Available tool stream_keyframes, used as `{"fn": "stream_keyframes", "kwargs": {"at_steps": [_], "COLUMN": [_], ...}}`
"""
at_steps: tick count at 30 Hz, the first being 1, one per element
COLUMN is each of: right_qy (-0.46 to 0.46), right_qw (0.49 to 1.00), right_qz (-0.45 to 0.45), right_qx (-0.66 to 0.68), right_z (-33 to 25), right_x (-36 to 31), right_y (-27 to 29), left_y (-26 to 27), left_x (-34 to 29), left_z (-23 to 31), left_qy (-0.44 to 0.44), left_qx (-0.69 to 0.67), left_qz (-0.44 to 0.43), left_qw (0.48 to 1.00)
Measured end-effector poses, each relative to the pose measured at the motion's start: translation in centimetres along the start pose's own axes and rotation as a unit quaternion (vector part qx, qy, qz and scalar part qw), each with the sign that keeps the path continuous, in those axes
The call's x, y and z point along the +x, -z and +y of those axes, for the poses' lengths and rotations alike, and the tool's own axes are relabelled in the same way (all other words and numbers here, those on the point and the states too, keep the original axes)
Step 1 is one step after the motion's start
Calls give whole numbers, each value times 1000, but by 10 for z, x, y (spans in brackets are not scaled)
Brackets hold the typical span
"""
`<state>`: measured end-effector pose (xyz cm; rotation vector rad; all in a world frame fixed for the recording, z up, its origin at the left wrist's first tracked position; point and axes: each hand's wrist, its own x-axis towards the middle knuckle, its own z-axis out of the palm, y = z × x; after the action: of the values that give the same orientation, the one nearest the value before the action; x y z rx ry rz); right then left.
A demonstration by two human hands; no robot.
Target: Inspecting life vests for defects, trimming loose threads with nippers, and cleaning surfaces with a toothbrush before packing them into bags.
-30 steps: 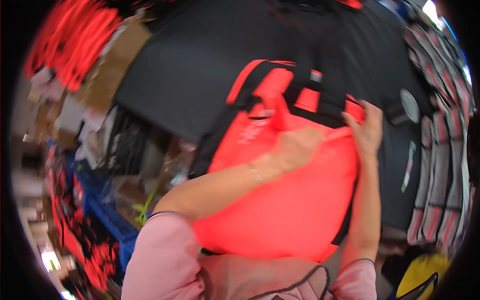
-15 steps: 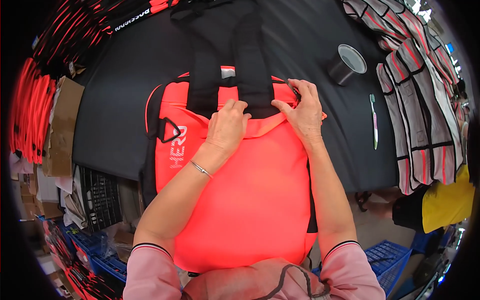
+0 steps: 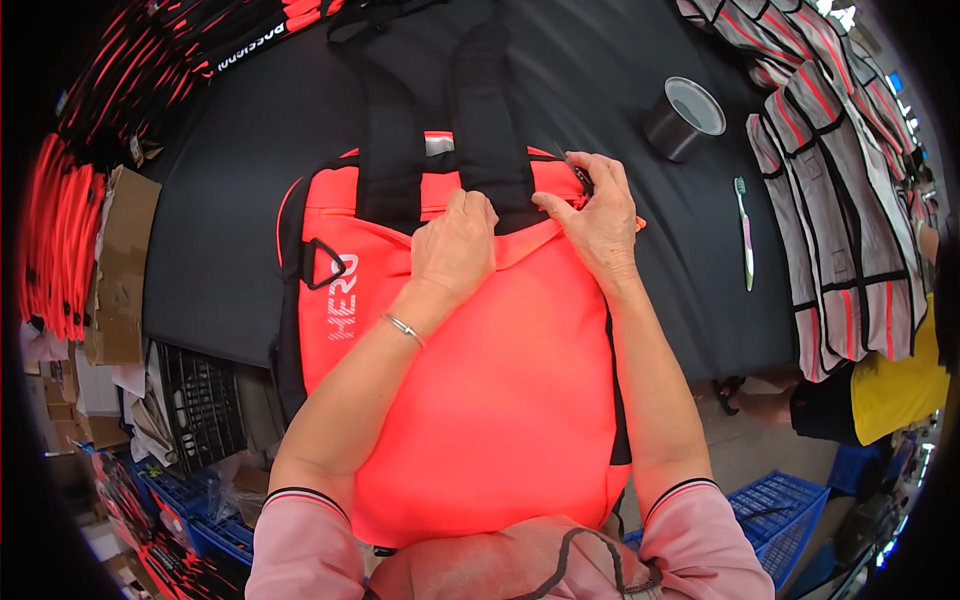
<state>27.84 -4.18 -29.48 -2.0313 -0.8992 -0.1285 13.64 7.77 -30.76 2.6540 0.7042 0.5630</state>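
Note:
A bright coral backpack (image 3: 480, 400) with black edges lies flat on the black-covered table in front of me. Two black shoulder straps (image 3: 390, 130) stretch away from its far end. Along the far edge of the large coral panel, my left hand (image 3: 455, 245) is closed, its curled fingers gripping that edge beside the straps. My right hand (image 3: 603, 220) grips the backpack's far right corner, thumb bent inward and fingers over the rim. Something small and dark shows by its fingers; I cannot make out what. A black triangular ring (image 3: 330, 265) rests on the panel's left side.
To the right stand a dark metal cup (image 3: 685, 120) and a toothbrush (image 3: 745, 235). Grey striped fabric pieces (image 3: 840, 220) are piled at the right edge. Coral pieces (image 3: 60, 235) and a cardboard box (image 3: 125, 265) are at left; a blue crate (image 3: 780, 520) sits low right.
The view has shifted a little, so the backpack appears slightly further left. My left fingers are curled more tightly at the panel edge. My right hand keeps to the same corner.

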Motion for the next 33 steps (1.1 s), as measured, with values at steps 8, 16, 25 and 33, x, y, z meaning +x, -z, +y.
{"fn": "stream_keyframes", "kwargs": {"at_steps": [8, 16, 25, 33], "right_qy": [50, 70, -7, -24], "right_qw": [997, 996, 999, 998], "right_qz": [-7, -1, -5, -10], "right_qx": [-50, -61, 36, 61], "right_z": [-6, -6, 4, 0], "right_x": [-1, -1, 2, 4], "right_y": [3, 3, 8, 7], "left_y": [14, 5, 6, -13], "left_x": [-17, -13, -13, 6], "left_z": [-4, -9, 3, 20], "left_qy": [46, 8, -36, -113], "left_qx": [-154, -162, -99, -105], "left_qz": [76, 114, 15, 103], "left_qw": [984, 980, 994, 983]}}
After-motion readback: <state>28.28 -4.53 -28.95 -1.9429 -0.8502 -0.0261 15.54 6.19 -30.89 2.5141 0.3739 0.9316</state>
